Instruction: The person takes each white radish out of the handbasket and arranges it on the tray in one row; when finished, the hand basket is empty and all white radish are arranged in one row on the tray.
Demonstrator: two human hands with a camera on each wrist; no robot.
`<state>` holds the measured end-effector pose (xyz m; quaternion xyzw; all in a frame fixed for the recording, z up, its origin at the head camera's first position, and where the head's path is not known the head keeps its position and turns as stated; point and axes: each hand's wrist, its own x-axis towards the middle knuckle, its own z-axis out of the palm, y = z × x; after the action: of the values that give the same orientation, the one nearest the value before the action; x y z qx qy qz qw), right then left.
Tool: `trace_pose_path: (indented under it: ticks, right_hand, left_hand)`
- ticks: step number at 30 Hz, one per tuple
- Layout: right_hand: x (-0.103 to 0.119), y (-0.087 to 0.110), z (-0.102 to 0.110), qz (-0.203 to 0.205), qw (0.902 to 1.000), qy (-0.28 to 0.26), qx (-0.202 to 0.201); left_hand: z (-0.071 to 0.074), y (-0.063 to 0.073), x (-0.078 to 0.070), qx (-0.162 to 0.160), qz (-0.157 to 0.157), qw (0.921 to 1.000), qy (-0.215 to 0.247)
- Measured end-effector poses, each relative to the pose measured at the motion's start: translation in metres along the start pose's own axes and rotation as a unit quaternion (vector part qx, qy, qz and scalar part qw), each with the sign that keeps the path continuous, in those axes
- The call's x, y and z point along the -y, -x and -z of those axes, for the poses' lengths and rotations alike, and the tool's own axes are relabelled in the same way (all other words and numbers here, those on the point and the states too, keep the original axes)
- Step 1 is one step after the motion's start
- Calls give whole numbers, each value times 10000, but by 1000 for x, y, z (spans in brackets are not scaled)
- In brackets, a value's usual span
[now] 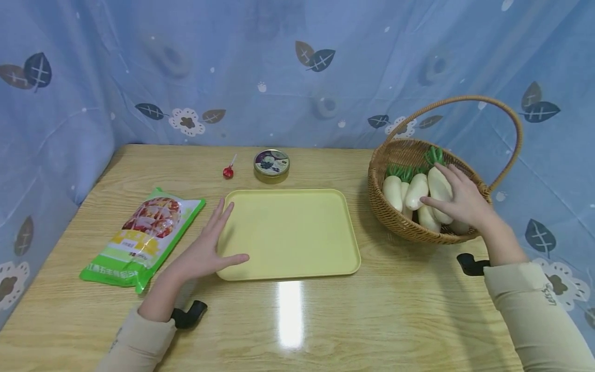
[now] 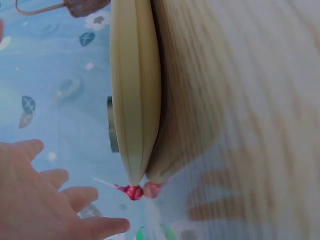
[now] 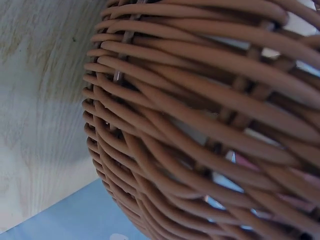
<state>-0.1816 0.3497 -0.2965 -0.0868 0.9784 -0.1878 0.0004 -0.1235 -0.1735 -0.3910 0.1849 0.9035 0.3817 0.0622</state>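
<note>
A wicker basket (image 1: pixel 404 227) with a tall arched handle stands at the right and holds several white radishes (image 1: pixel 417 191) with green tops. Over its right side is my right hand (image 1: pixel 457 199), thumb and fingers spread around one radish (image 1: pixel 438 182); I cannot tell whether they touch it. In the right wrist view the basket's woven wall (image 3: pixel 200 100) hides that hand's fingers. My left hand (image 1: pixel 204 253) hovers with spread fingers by the left edge of a yellow tray (image 1: pixel 288 232), holding nothing. The left wrist view shows the same hand (image 2: pixel 45 195) beside the tray's edge (image 2: pixel 135 90).
Left of the tray lies a green and white food bag (image 1: pixel 144 237). Behind it are a red lollipop (image 1: pixel 228 172) and a round tin (image 1: pixel 271 166). A blue patterned curtain (image 1: pixel 260 103) hangs along the back and sides of the wooden table (image 1: pixel 362 320).
</note>
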Motion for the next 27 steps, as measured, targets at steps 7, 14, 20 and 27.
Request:
trace_pose_path:
  ticks: [7,14,20,27]
  right_hand:
    - [-4,-3,-1,-165,9997,146,44]
    - [-6,-5,-2,-296,9995,86,10]
    - [-9,-7,-2,-510,9984,65,230]
    - [-8,-8,-1,-564,9963,94,646]
  left_hand:
    - [-5,3,3,164,33,9997,186]
    - [-11,5,9,408,134,9985,348]
    - [-16,0,11,541,144,9979,313]
    - [-17,-3,11,613,268,9968,432]
